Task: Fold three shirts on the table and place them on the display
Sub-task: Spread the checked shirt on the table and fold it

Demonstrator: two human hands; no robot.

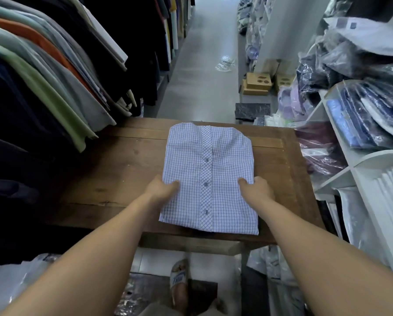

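Note:
A white shirt with a fine blue check (210,169) lies folded into a rectangle on the brown wooden table (113,169), button placket up, collar end away from me. My left hand (162,188) grips its left edge, thumb on top of the cloth and fingers tucked under. My right hand (257,189) grips the right edge the same way. The near end of the shirt reaches almost to the table's front edge. No other shirt lies on the table.
A rack of hanging garments (54,71) crowds the left side and overhangs the table. White shelves (341,179) with bagged clothes stand at the right. Cardboard boxes (258,84) and a plastic bag lie on the aisle floor beyond.

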